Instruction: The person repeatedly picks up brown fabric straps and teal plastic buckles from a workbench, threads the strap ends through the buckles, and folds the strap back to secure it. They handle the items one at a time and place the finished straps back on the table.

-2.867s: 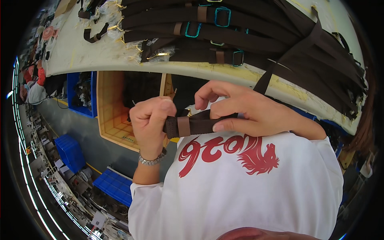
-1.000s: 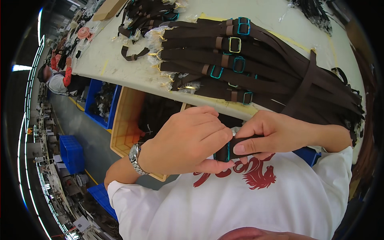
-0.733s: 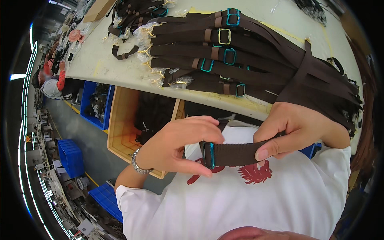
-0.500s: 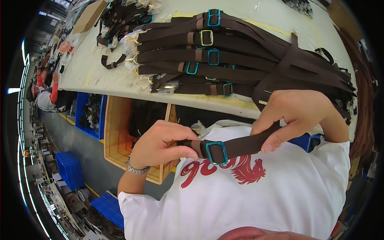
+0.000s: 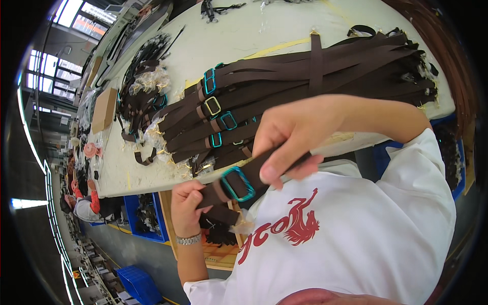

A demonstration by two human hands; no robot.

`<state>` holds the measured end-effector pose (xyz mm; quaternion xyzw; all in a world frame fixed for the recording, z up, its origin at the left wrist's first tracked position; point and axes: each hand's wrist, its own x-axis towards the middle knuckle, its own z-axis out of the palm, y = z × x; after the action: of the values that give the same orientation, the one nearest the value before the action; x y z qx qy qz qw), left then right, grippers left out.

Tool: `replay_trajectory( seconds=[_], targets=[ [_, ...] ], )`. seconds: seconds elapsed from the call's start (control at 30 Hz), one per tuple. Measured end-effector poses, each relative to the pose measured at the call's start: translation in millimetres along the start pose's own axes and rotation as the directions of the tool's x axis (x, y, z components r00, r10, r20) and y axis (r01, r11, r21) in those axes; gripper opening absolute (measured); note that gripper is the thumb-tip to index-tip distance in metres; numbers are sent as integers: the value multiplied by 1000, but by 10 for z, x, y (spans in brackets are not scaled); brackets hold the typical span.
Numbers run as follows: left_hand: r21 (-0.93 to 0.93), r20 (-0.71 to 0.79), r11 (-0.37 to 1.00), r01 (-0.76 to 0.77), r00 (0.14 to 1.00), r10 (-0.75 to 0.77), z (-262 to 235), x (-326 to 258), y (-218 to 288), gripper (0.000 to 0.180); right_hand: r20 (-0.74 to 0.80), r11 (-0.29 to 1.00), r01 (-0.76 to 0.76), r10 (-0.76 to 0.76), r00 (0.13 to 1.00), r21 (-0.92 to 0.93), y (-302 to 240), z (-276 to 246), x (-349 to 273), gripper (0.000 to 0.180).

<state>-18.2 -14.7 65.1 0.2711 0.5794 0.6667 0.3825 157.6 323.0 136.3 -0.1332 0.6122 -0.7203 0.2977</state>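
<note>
In front of my white shirt I stretch a dark brown webbing strap (image 5: 258,174) between both hands. A teal-edged rectangular slide buckle (image 5: 247,180) sits on it, beside a lighter brown loop. My left hand (image 5: 186,204), with a metal watch band at the wrist, is closed on the strap just left of the buckle. Below it hangs a short strap end with a clear plastic-wrapped tip (image 5: 243,224). To the right of the buckle, my right hand (image 5: 295,137) pinches the strap between thumb and fingers. Its remaining length behind that hand is hidden.
A pile of similar brown straps (image 5: 274,68), several with buckles, lies across the pale table (image 5: 269,28). A cardboard box (image 5: 103,112) stands at the left. Under the table edge are a wooden crate (image 5: 216,263) and a blue bin (image 5: 132,209). Another person (image 5: 86,209) sits far left.
My view has swung leftward. My hands have tilted the strap, its right side now higher. My right hand has moved closer to the buckle, and the plastic-tipped end has come into sight.
</note>
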Motion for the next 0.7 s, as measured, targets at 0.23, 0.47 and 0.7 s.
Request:
replay_trajectory(
  seconds=[0.23, 0.47, 0.7],
  targets=[
    [821, -275, 565, -87, 807, 523, -1787, 203, 1140, 49, -772, 795, -179, -466, 432, -580, -359, -1298, -1846, 46],
    [985, 145, -60, -165, 579, 802, -2126, 1384, 1372, 47, -285, 148, -758, -957, 52, -635, -443, -1327, -3616, 46],
    [937, 338, -291, -192, 707, 621, -1503, 2336, 841, 46, -455, -17, -978, -883, 113, -209, -94, -1164, -4037, 38]
  ],
)
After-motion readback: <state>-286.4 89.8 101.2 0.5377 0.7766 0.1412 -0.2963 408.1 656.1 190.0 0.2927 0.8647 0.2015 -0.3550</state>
